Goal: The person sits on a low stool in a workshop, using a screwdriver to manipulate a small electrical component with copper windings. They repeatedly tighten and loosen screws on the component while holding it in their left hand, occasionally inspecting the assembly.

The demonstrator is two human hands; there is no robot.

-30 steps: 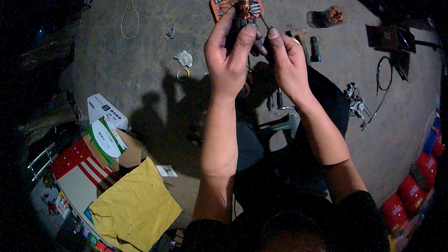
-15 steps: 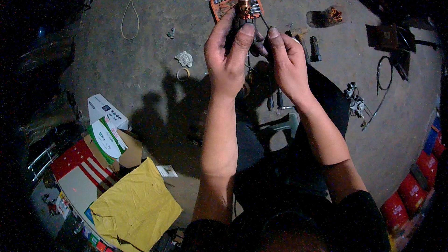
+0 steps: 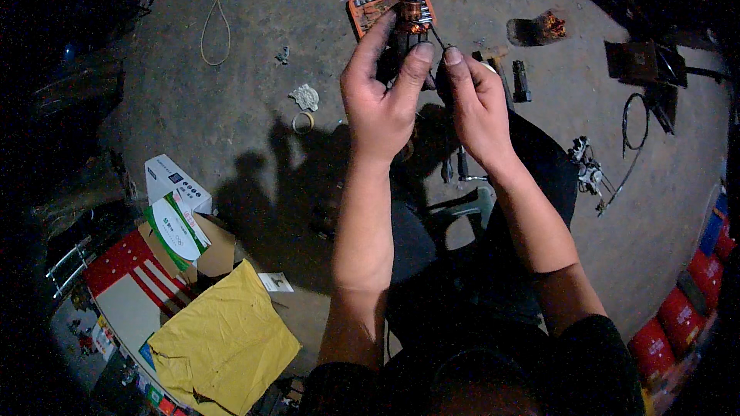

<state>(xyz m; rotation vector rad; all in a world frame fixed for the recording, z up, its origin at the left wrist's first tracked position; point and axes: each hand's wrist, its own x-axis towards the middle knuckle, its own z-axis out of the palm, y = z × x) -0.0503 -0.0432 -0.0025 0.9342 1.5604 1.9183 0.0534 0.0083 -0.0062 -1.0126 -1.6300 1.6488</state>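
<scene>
A motor armature (image 3: 412, 11) with copper windings, a dark body and a metal shaft points up and away from me. My left hand (image 3: 385, 92) is closed round its lower, dark part, thumb on the near side. In my right hand (image 3: 474, 96), a thin dark rod-like tool (image 3: 438, 35) is pinched between thumb and fingers. Its tip reaches the copper windings just above my left thumb; whether it touches them I cannot tell. Most of the tool's handle end is hidden by my fingers.
Beyond the armature lies an orange socket set case (image 3: 370, 11) on the concrete floor. A hammer (image 3: 497, 62) and a dark block (image 3: 522, 81) rest to the right. A roll of tape (image 3: 303, 123), a yellow bag (image 3: 227, 339) and a white box (image 3: 176, 185) are at left.
The armature and my left hand have shifted slightly right and turned a little, showing more of the windings. My right hand stays nearly where it was, the tool tip still by the windings.
</scene>
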